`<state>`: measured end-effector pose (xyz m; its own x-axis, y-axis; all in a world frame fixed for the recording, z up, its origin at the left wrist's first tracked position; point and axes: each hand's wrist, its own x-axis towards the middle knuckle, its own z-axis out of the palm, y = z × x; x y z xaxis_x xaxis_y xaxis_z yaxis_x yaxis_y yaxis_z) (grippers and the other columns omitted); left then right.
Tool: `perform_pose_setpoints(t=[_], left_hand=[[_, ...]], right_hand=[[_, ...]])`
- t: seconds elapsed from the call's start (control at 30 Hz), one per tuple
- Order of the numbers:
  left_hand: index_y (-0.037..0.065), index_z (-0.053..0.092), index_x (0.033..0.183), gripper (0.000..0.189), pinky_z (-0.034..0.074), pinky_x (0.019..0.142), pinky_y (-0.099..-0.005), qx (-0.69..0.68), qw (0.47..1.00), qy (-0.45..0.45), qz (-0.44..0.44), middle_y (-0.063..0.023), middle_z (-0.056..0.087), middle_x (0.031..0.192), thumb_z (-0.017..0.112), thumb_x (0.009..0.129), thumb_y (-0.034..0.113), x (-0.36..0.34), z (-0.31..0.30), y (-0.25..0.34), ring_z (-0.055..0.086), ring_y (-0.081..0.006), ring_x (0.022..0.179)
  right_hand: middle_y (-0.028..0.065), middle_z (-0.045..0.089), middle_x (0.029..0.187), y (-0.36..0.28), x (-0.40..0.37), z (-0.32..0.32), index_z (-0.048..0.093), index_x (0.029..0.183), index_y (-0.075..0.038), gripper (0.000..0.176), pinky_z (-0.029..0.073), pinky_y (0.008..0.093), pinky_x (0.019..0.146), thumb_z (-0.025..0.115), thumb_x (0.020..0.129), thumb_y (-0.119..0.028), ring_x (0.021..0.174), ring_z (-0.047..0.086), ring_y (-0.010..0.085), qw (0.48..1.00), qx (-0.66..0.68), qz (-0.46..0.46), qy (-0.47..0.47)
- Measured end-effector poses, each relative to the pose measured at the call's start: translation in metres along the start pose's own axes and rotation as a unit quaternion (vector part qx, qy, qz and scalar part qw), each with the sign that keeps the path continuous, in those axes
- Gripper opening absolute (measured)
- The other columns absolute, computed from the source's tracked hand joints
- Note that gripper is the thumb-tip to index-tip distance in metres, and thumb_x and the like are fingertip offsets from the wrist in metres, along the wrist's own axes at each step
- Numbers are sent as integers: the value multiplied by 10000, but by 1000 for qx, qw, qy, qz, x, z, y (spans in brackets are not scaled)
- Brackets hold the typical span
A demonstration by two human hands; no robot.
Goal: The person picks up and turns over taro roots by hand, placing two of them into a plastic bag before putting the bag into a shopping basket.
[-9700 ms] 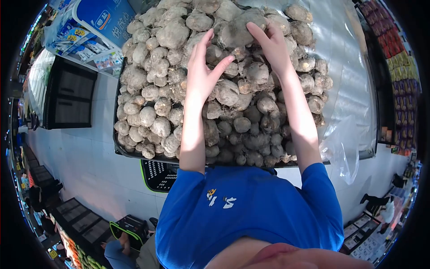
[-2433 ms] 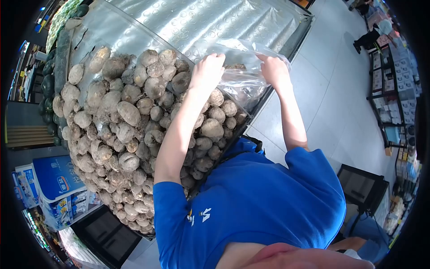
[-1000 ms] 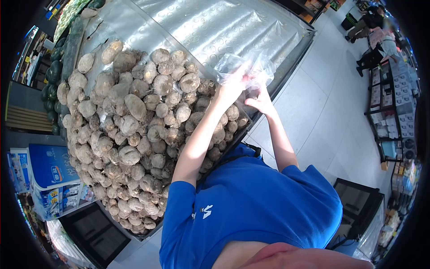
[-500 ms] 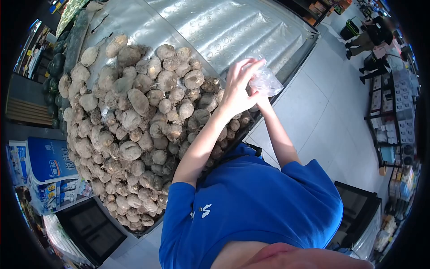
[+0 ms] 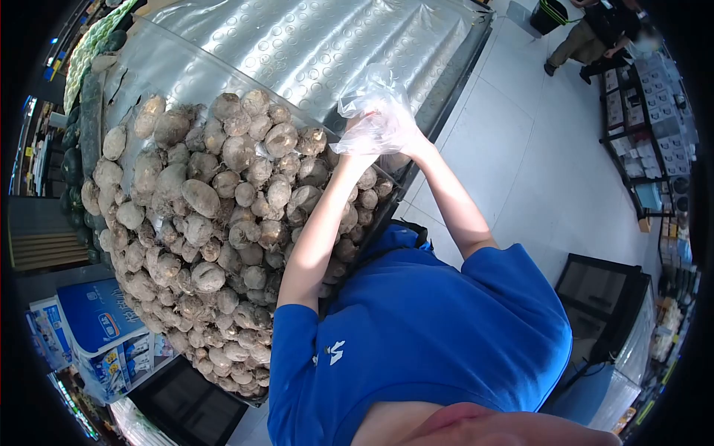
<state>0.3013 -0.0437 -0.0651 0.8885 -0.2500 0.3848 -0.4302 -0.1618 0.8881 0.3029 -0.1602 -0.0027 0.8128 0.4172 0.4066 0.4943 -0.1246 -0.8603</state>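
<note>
A thin, clear plastic bag [image 5: 376, 97] is spread over both hands in front of me, above the bin's near right corner. My left hand [image 5: 360, 141] grips the bag from the left, its fingers mostly veiled by the crumpled film. Close beside it, my right hand [image 5: 407, 137] holds the bag's right side, also partly covered. To the left and just below them, a large heap of brown, hairy taro roots [image 5: 201, 199] fills the near part of the bin. No taro root shows in the bag.
Silver bubble-pattern sheeting [image 5: 297, 52] lines the bin behind the heap. A dark bin edge [image 5: 450, 97] runs along the right. Two people [image 5: 595, 37] stand at the far right near a shelf of boxes [image 5: 654, 111]. A blue printed box [image 5: 97, 312] is at the left.
The bag has gone from a small bunch at my fingers to spread out over both hands. My hands have moved left. The view has shifted, and the people at far right appear nearer.
</note>
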Motion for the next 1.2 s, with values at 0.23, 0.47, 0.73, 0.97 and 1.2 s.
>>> perform_pose_setpoints(t=[0.23,0.47,0.73,0.97,1.2], left_hand=[[51,425,1123,324,456,810,-293,-403,912,29,-75,-82,522,1024,528,830,144,10,-1,6,527,-165,931],[42,504,1093,348,398,860,-363,213,970,101,53,-125,551,1030,547,792,210,-3,-64,118,522,-272,950],[35,509,1084,325,395,855,-357,321,910,257,-54,-134,545,1045,523,803,197,-227,-112,228,514,-263,963],[29,514,1075,307,392,851,-352,403,769,453,-201,-142,540,1058,502,812,186,-276,-75,275,507,-255,975],[23,519,1067,292,390,846,-347,418,565,618,-352,-151,535,1071,481,821,174,-338,29,345,500,-248,986]], right_hand=[[186,460,1132,-30,16,-17,462,1130,-26,642,348,386,908,673,591,-305,1036,449,307,991,-110,-68,-17],[161,497,1094,-110,63,2,491,1109,-26,557,366,377,887,677,615,-205,1034,469,282,979,-9,-201,-28],[159,506,1058,-187,32,42,498,1083,-26,508,374,384,861,664,624,-169,1002,476,296,922,59,-345,-163],[158,514,1027,-256,26,118,505,1060,-27,467,381,391,838,653,631,-138,974,481,308,798,193,-473,-320],[157,521,1000,-360,-63,218,511,1040,-27,432,386,397,819,644,637,-111,949,486,318,622,347,-540,-448]])
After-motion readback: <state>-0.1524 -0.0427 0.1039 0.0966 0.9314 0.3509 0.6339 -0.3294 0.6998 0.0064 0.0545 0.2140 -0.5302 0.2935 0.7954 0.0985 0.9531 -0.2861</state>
